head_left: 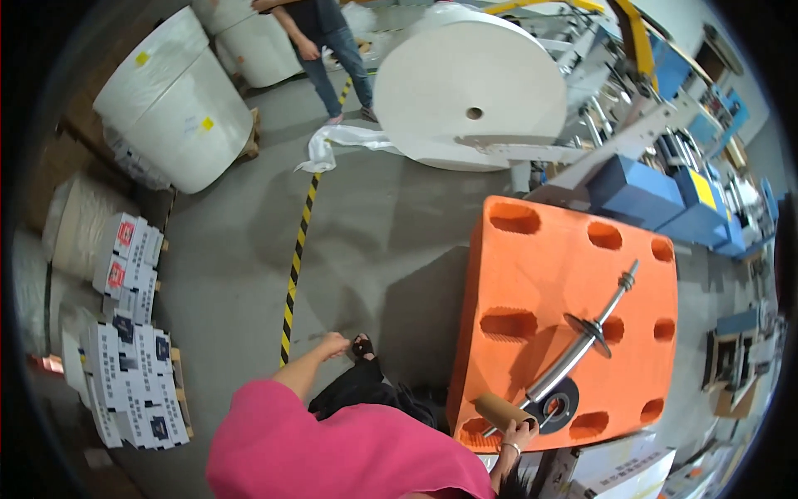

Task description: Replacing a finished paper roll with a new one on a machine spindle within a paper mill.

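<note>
My right hand [518, 432] grips the end of a short brown cardboard tube [501, 411] at the near left corner of an orange plastic pallet [573, 274]. A long steel shaft [559, 370] lies slantwise across the pallet. Its thin near end shows past the tube; I cannot tell whether the tube is around the shaft or over it. A round metal flange [588, 334] sits on the shaft. Beside the tube lies a black ring-shaped disc [555, 407]. My left hand [334, 345] hangs over the floor, fingers curled in, with nothing visible in it.
A huge white paper roll [470, 91] stands ahead by a machine with blue housings [636, 191]. A person [328, 50] stands left of it. Wrapped rolls [179, 108] and stacked cartons [133, 382] line the left. Yellow-black tape [300, 258] crosses the floor. White boxes [619, 474] sit near right.
</note>
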Tool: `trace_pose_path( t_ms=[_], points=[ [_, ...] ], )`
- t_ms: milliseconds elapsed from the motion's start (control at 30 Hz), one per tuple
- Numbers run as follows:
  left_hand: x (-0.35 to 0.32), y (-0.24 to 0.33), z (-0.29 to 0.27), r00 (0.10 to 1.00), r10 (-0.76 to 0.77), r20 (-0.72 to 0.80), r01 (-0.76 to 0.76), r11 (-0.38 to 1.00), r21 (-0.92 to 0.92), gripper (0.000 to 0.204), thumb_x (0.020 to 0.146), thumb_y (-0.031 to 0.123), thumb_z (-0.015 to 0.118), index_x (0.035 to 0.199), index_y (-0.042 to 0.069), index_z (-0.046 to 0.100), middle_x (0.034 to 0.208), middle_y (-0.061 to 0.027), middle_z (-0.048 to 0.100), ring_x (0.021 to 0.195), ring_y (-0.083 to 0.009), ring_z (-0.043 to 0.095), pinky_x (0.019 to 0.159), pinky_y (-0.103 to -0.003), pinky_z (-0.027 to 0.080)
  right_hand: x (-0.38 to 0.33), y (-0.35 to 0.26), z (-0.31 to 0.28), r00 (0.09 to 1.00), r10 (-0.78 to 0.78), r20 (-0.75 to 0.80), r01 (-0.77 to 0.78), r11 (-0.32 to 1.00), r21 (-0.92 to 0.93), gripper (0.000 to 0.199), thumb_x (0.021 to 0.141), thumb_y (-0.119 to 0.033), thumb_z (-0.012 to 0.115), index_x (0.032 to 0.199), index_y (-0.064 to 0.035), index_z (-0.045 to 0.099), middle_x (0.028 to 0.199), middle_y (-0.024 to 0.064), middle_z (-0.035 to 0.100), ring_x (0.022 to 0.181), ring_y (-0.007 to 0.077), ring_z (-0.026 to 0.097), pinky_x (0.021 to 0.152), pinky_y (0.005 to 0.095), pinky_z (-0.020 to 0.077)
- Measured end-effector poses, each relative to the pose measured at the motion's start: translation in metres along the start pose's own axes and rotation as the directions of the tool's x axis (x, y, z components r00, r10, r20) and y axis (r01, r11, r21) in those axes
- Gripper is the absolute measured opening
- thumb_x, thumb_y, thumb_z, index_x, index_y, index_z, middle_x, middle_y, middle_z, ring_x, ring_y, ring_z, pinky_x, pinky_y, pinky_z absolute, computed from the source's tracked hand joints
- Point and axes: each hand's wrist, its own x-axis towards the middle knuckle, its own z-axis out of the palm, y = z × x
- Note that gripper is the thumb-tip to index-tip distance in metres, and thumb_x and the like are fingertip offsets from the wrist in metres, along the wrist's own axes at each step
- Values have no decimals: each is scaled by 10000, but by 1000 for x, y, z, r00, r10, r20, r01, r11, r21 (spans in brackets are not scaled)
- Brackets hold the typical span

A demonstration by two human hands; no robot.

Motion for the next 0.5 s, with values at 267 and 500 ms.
trace_pose_path(
  t_ms=[267, 500],
  points=[
    [22, -139, -117, 966, -222, -136, 180, 946, -269, 197, 715, 247, 528, 670, 56, 524, 543, -52, 490, 451, -154, 487, 415, -273, 417, 11, -139, 64, 963, -269, 27, 269, 948, -171, 172, 644, -61, 569, 719, 80, 504, 1069, 216, 383, 977, 336, 402, 847, 330, 336],
    [49, -108, -168, 970, -157, -186, 70, 911, -405, 273, 675, 262, 535, 790, 15, 561, 613, -77, 547, 521, -198, 533, 475, -292, 443, 36, -274, 153, 836, -515, 191, 519, 854, 35, 225, 614, -146, 590, 679, 63, 537, 917, 248, 453, 836, 331, 456, 720, 361, 386]
  ],
)
